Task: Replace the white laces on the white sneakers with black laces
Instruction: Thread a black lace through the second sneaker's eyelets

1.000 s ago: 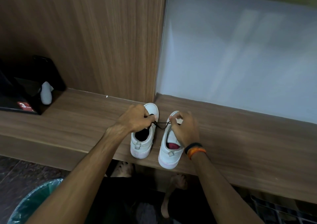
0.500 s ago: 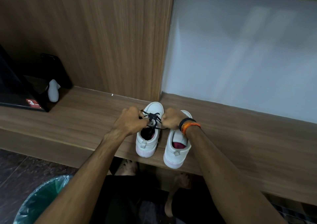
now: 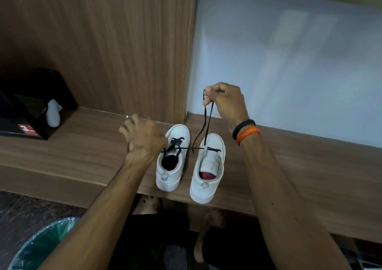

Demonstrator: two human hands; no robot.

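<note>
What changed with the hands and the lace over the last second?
The right hand rose off the shoes, pinching the thin black lace and pulling it taut. The left hand shifted slightly left, its grip unclear. Both white sneakers stayed on the wooden bench.

Bare bench (image 3: 299,166) right of sneakers (image 3: 207,166)

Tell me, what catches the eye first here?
Two white sneakers stand side by side on a wooden bench. The right hand, raised above them, pinches a black lace hanging down to the shoes. The left hand sits beside the left shoe, which already has black lacing.
</note>
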